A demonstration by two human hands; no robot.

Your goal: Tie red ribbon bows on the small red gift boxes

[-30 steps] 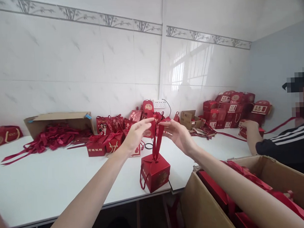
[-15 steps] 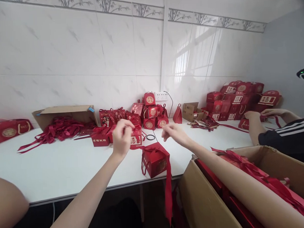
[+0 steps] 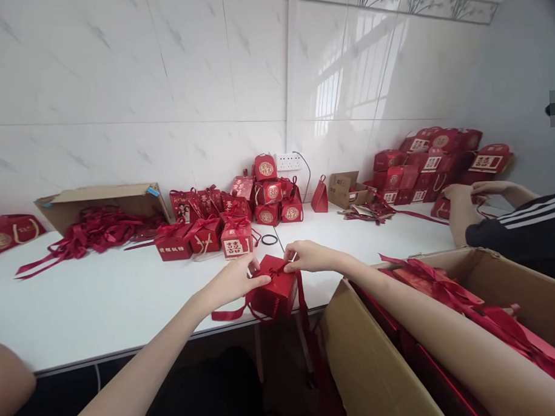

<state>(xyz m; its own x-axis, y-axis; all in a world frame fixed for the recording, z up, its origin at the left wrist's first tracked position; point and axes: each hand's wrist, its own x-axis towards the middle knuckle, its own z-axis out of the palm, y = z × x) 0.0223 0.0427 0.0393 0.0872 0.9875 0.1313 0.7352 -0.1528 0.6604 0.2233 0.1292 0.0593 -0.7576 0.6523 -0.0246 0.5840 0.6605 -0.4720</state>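
Observation:
A red gift box (image 3: 272,298) sits at the table's front edge, with a red ribbon (image 3: 302,301) crossing its top; one ribbon end lies out to the left and the other hangs over the edge. My left hand (image 3: 237,281) is at the top left of the box, thumb and fingers closed on the ribbon near its middle. From the right, my right hand (image 3: 309,256) pinches the same ribbon at the lid. The exact fingertip contact is partly hidden. Behind my left hand stands a red box with a white character panel (image 3: 237,241), beside other ribboned boxes (image 3: 173,243).
An open carton (image 3: 368,350) of red boxes stands at right, under my forearm. A carton (image 3: 108,192) spilling red ribbons (image 3: 96,229) lies at left. A black ring (image 3: 269,239) is on the table. At far right, a co-worker's hands (image 3: 468,195) work beside stacked boxes (image 3: 422,166).
Both hands have come down from above the table onto the box's top and closed on the ribbon. The left ribbon end now lies toward the front left. The view has tilted down.

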